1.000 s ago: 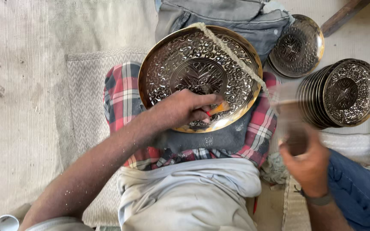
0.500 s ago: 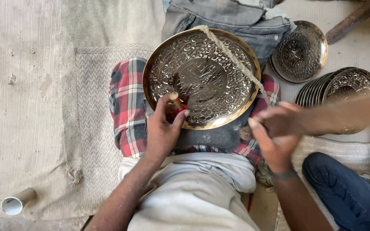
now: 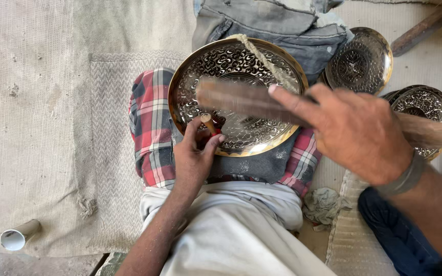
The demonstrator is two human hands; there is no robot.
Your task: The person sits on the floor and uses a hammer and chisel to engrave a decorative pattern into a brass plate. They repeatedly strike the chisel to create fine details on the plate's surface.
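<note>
Left hand [image 3: 193, 158] pins chisel [image 3: 208, 121] inside brass plate [image 3: 236, 94] rim

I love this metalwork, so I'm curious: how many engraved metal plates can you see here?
3 at least: a large plate on the lap, under the left hand; a smaller plate beyond it; the top plate of a stack, partly behind the right hand. More lie hidden beneath.

Gold-rimmed plate [image 3: 241, 97] with silvery scrollwork; red-white checked cloth [image 3: 152, 128]; blurred, perhaps brown stick [image 3: 241, 99].
</note>
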